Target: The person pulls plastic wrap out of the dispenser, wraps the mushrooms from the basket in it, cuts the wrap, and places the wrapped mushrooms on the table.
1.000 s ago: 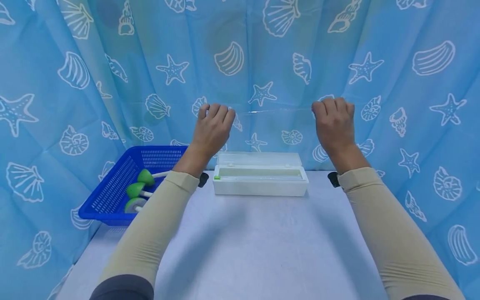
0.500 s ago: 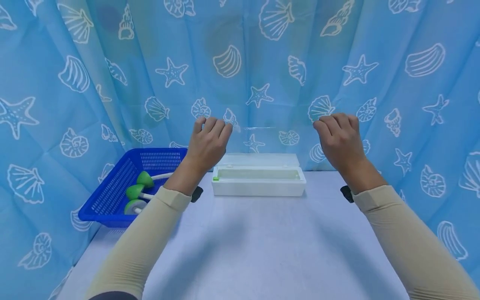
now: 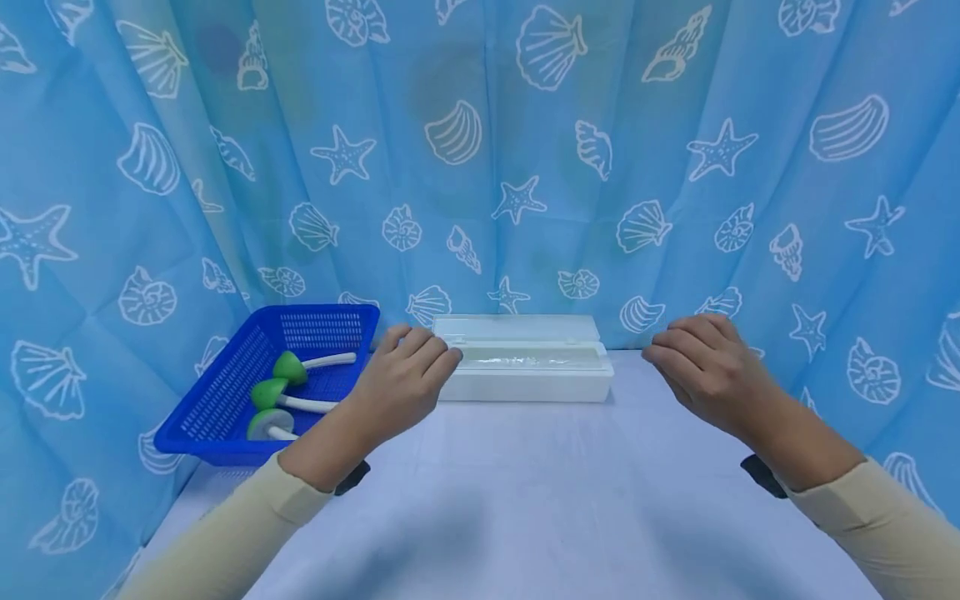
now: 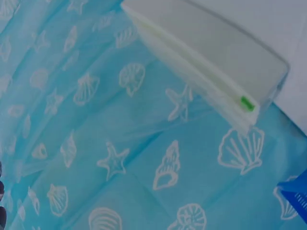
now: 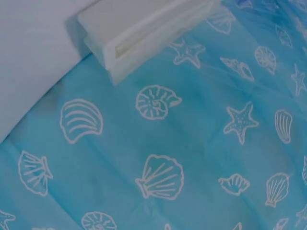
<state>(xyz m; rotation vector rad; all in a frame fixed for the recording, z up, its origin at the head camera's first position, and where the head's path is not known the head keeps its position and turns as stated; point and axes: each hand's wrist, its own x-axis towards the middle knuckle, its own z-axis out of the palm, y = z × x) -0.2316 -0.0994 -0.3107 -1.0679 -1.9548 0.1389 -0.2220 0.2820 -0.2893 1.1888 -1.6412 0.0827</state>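
Looks like a curtained-off nook, i.e. a makeshift recording/work spot; can't tell what bldg or rm it's in. Blue curtain (image 3: 465,192) w/ white shell & starfish prints fills the bkgd, behind & along both sides of a white-topped table (image 3: 570,467). Props on it: a white box (image 3: 525,387) & a blue plastic basket (image 3: 225,447) w/ green-capped mushroom pcs (image 3: 302,403). Black wrist cams (image 3: 763,476) also suggest a rec. set-up.

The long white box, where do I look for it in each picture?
Head: the white box is just below the middle, its left end hidden by the left hand.
Left wrist: the white box slants across the upper right.
Right wrist: the white box is at the top, left of the middle.
Shared landmark: the blue seashell curtain.
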